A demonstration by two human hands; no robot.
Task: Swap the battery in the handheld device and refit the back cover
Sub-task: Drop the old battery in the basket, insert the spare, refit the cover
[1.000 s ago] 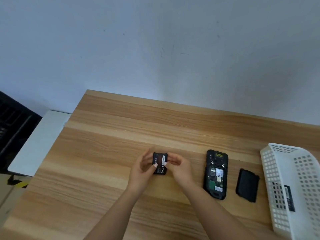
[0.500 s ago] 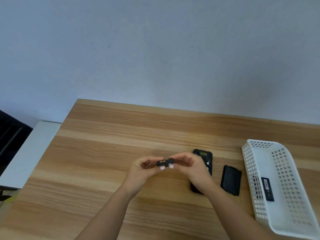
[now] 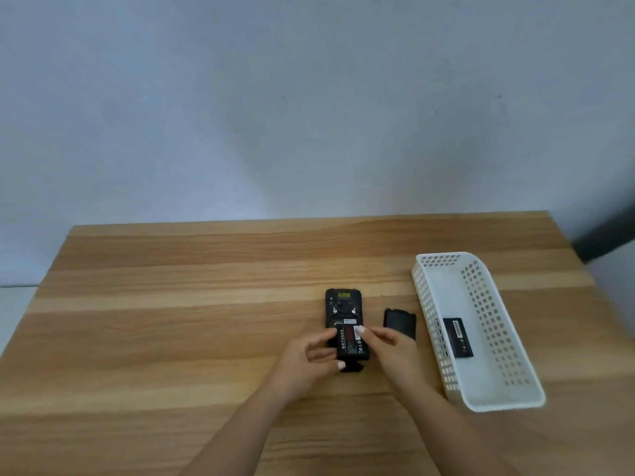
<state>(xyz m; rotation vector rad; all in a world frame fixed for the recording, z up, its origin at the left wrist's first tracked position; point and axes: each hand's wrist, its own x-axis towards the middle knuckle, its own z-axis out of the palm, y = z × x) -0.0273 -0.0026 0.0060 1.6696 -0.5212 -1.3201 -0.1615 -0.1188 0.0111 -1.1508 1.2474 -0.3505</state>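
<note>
A battery (image 3: 353,341) is held between the left hand (image 3: 311,360) and the right hand (image 3: 390,348), label up, over the lower part of the device (image 3: 342,309) lying on the counter (image 3: 171,331). The cover (image 3: 399,322) is seen just beyond the right hand, and a basket (image 3: 494,400) with another battery (image 3: 457,337) is set further to its right.

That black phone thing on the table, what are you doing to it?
A person is holding a battery with both hands, left hand and right hand, just over the open back of the handheld device lying on the wooden table. Its back cover lies off beside it. Another battery sits in the white basket.
</note>
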